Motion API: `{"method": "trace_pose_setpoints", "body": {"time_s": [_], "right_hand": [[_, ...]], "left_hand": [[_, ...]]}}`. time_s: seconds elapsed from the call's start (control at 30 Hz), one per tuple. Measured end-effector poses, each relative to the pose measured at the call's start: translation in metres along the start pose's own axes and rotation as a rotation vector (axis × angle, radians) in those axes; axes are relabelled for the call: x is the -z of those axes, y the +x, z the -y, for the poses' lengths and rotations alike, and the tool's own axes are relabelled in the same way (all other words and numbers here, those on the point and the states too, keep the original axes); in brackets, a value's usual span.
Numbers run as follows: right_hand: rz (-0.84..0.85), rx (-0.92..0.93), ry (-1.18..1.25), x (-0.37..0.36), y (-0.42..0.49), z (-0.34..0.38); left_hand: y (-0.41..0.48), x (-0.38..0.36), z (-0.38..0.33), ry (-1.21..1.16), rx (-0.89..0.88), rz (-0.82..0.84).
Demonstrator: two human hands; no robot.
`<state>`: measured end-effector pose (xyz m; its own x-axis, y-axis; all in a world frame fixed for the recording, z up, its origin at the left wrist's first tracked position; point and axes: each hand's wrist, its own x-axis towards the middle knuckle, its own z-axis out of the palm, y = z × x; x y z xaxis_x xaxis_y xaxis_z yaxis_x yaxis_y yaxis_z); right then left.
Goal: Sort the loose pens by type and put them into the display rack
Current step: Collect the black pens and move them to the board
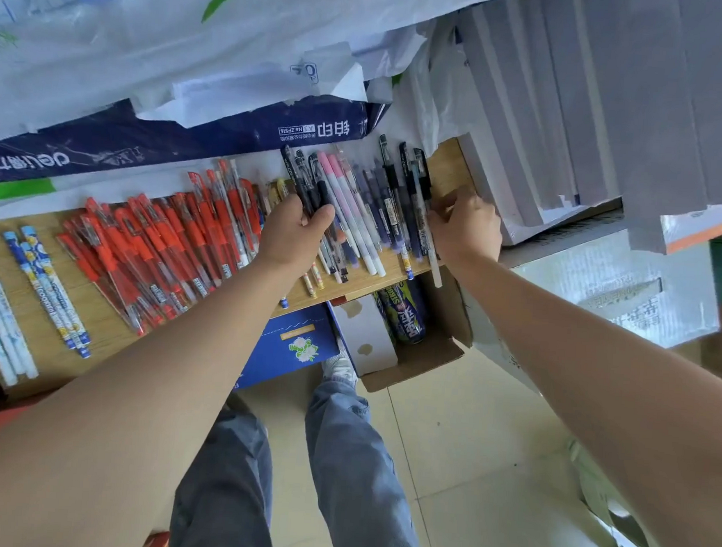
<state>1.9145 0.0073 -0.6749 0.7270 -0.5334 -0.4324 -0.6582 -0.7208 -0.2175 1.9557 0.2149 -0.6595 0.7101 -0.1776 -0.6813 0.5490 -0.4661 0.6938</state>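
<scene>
Nearest me, jeans over floor tiles. L hand is curled round a bunch of black pens above the wood shelf. R hand has fingers bent at the dark blue pens; grip hidden, can't tell. Red pens lie further left on the shelf, w/ paper packs behind.

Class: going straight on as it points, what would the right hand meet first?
Probably the dark pens at the row's right end; the right hand seems to touch them. The left hand grips black pens.
</scene>
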Motion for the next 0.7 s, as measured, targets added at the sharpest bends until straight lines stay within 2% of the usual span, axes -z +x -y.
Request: {"method": "trace_pose_setpoints", "body": {"time_s": [0.17, 0.3, 0.43, 0.7], "right_hand": [[0.056, -0.005, 0.124, -0.002, 0.006, -0.002], [0.053, 0.092, 0.263, 0.008, 0.002, 0.006], [0.132, 0.137, 0.175, 0.004, 0.001, 0.012], [0.047, 0.055, 0.072, -0.003, 0.004, 0.011]], "left_hand": [[0.001, -0.002, 0.004, -0.015, -0.034, -0.009], [0.002, -0.001, 0.004, -0.011, -0.034, -0.013], [0.003, 0.001, 0.003, -0.002, -0.021, -0.021], [-0.005, 0.007, 0.005, -0.03, -0.048, -0.016]]}}
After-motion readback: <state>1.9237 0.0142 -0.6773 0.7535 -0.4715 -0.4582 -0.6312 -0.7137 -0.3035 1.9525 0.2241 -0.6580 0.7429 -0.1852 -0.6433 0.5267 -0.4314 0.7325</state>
